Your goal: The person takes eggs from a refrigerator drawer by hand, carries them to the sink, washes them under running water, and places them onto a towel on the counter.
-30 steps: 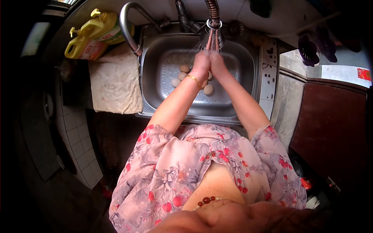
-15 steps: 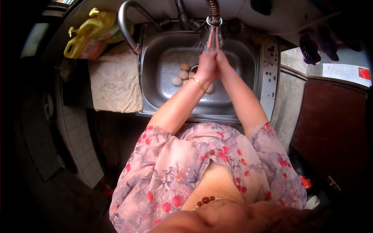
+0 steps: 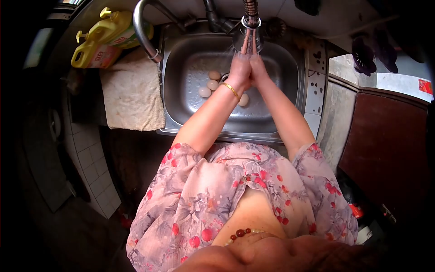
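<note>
My left hand (image 3: 239,68), with a gold bangle (image 3: 231,89) at its wrist, is pressed against my right hand (image 3: 258,69) beneath the tap's spray head (image 3: 249,40). Water sprays out around them. Both hands look closed together, and whatever lies between them is hidden. Below, pale brown eggs rest on the bottom of the steel sink (image 3: 181,106): one egg (image 3: 215,75) at the back, a second egg (image 3: 213,85), a third egg (image 3: 205,92) at the left, and another egg (image 3: 244,99) by my wrists. My left wrist partly covers the drain (image 3: 224,79).
A curved metal spout (image 3: 144,34) arches over the sink's left rim. Beside it, a beige cloth (image 3: 131,95) covers the counter, with yellow pump bottles (image 3: 102,38) behind. Spotted tiles (image 3: 315,86) border the right side; a dark red panel (image 3: 385,136) stands farther right.
My hands stay together under the spray and have turned slightly, with the left looking less fist-like. The view has shifted a little, and my left forearm hides more beside the eggs.
</note>
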{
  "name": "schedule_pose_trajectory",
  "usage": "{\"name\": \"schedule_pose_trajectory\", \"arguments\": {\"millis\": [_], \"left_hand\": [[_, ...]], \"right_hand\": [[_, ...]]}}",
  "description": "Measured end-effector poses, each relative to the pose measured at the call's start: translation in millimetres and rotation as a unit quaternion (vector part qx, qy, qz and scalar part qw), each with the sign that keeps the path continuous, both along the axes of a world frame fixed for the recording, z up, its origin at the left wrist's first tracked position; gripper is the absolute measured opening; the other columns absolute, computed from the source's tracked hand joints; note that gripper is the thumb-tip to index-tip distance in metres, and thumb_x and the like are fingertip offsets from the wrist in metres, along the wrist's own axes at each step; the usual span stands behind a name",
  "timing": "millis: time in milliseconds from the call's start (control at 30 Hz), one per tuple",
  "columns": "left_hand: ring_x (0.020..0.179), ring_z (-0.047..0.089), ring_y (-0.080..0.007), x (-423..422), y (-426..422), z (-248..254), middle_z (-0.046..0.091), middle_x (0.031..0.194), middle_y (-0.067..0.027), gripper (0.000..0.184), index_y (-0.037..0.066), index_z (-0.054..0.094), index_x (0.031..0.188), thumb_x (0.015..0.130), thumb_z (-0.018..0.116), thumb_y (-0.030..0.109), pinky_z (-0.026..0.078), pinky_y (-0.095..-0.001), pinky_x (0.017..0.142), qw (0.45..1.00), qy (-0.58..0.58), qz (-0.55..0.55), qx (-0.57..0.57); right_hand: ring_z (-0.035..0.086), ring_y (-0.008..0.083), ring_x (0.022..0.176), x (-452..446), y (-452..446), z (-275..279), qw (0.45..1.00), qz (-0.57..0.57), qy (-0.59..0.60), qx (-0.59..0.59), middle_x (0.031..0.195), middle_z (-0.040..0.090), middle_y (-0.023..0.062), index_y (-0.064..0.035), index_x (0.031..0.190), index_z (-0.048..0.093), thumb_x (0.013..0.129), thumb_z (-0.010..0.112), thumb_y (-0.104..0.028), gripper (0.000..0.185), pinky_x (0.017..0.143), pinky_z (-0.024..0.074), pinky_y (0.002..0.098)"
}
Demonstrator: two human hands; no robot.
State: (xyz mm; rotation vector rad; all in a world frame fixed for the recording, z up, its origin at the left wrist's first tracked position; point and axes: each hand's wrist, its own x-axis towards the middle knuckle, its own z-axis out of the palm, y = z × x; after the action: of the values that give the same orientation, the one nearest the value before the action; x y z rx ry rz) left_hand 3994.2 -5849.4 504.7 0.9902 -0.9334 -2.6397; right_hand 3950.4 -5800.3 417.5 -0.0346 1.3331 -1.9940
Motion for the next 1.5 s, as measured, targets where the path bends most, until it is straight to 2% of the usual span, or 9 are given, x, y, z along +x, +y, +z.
{"name": "schedule_pose_trajectory", "arguments": {"millis": [100, 267, 467, 600, 633, 933, 1033, 1233, 1500], "left_hand": [[0.084, 0.057, -0.0193, 2, 0, -8, 0.061, 0.090, -0.0079, 0.019, 0.001, 0.058, 0.100, 0.088, 0.051, 0.013, 0.047, -0.0338, 0.075, 0.985, -0.019, -0.034, -0.166], [0.084, 0.057, -0.0204, 10, -11, -28, 0.061, 0.090, -0.0078, 0.017, 0.002, 0.059, 0.095, 0.088, 0.052, 0.016, 0.047, -0.0339, 0.076, 0.985, -0.055, 0.005, -0.161], [0.079, 0.058, -0.0183, 14, -18, -10, 0.061, 0.088, -0.0050, 0.014, 0.004, 0.059, 0.092, 0.089, 0.051, 0.015, 0.047, -0.0317, 0.069, 0.998, -0.037, 0.012, 0.046], [0.079, 0.058, -0.0142, 27, -44, -61, 0.061, 0.086, -0.0048, 0.016, 0.003, 0.061, 0.094, 0.092, 0.051, 0.016, 0.047, -0.0290, 0.069, 0.967, 0.162, -0.130, 0.147], [0.080, 0.058, -0.0137, 26, -24, -29, 0.061, 0.087, -0.0042, 0.015, 0.004, 0.060, 0.094, 0.092, 0.051, 0.015, 0.047, -0.0282, 0.070, 0.988, 0.101, -0.093, 0.067], [0.074, 0.054, -0.0124, 28, -22, 1, 0.057, 0.081, -0.0027, 0.015, 0.006, 0.059, 0.090, 0.092, 0.048, 0.017, 0.046, -0.0265, 0.067, 0.983, -0.051, -0.087, -0.150], [0.068, 0.053, -0.0149, 26, -31, -3, 0.055, 0.077, -0.0045, 0.018, 0.005, 0.056, 0.084, 0.092, 0.046, 0.018, 0.045, -0.0282, 0.062, 0.996, -0.053, -0.030, -0.063], [0.076, 0.056, -0.0187, 30, -41, -3, 0.059, 0.084, -0.0100, 0.028, -0.001, 0.057, 0.092, 0.093, 0.046, 0.025, 0.047, -0.0309, 0.072, 0.993, 0.011, 0.110, -0.046], [0.094, 0.059, -0.0382, 21, -24, -63, 0.062, 0.101, -0.0236, 0.035, -0.006, 0.055, 0.107, 0.091, 0.045, 0.023, 0.047, -0.0402, 0.080, 0.858, -0.154, -0.062, -0.487]], "right_hand": [[0.058, 0.0162, 0.081, -7, -2, -17, 0.996, -0.008, -0.009, 0.086, 0.088, 0.066, 0.0093, 0.0013, 0.100, 0.064, 0.087, 0.050, -0.021, 0.029, 0.071, 0.0486, 0.0353], [0.063, 0.0240, 0.086, 16, 11, 38, 0.837, 0.086, 0.446, 0.306, 0.088, 0.066, 0.0153, 0.0013, 0.100, 0.060, 0.089, 0.051, -0.022, 0.028, 0.073, 0.0504, 0.0387], [0.062, 0.0196, 0.083, 25, 5, 51, 0.999, 0.008, 0.047, 0.023, 0.090, 0.065, 0.0085, -0.0042, 0.102, 0.059, 0.092, 0.052, -0.023, 0.023, 0.075, 0.0510, 0.0342], [0.060, 0.0142, 0.084, -4, 28, -4, 0.898, 0.170, -0.245, -0.322, 0.095, 0.064, 0.0040, -0.0086, 0.107, 0.060, 0.095, 0.051, -0.030, 0.026, 0.075, 0.0496, 0.0280], [0.060, 0.0159, 0.089, 9, 14, 28, 0.967, 0.022, -0.229, -0.106, 0.101, 0.063, 0.0041, -0.0094, 0.111, 0.059, 0.097, 0.048, -0.035, 0.032, 0.077, 0.0498, 0.0311], [0.057, 0.0200, 0.098, 23, 21, 54, 0.958, 0.146, -0.218, -0.112, 0.116, 0.060, 0.0068, -0.0098, 0.117, 0.056, 0.098, 0.038, -0.046, 0.044, 0.088, 0.0468, 0.0395], [0.053, 0.0222, 0.105, 5, 28, -8, 0.781, 0.258, -0.297, -0.485, 0.126, 0.054, 0.0105, -0.0046, 0.125, 0.051, 0.097, 0.032, -0.054, 0.060, 0.097, 0.0412, 0.0408], [0.041, 0.0272, 0.126, 18, 39, 86, 0.906, 0.062, -0.302, -0.290, 0.137, 0.047, 0.0153, 0.0038, 0.137, 0.039, 0.092, 0.019, -0.067, 0.086, 0.109, 0.0259, 0.0431], [0.034, 0.0205, 0.134, 47, 25, 82, 0.972, 0.128, -0.142, -0.138, 0.144, 0.039, 0.0104, -0.0020, 0.144, 0.030, 0.096, 0.022, -0.060, 0.076, 0.110, 0.0240, 0.0334]]}}
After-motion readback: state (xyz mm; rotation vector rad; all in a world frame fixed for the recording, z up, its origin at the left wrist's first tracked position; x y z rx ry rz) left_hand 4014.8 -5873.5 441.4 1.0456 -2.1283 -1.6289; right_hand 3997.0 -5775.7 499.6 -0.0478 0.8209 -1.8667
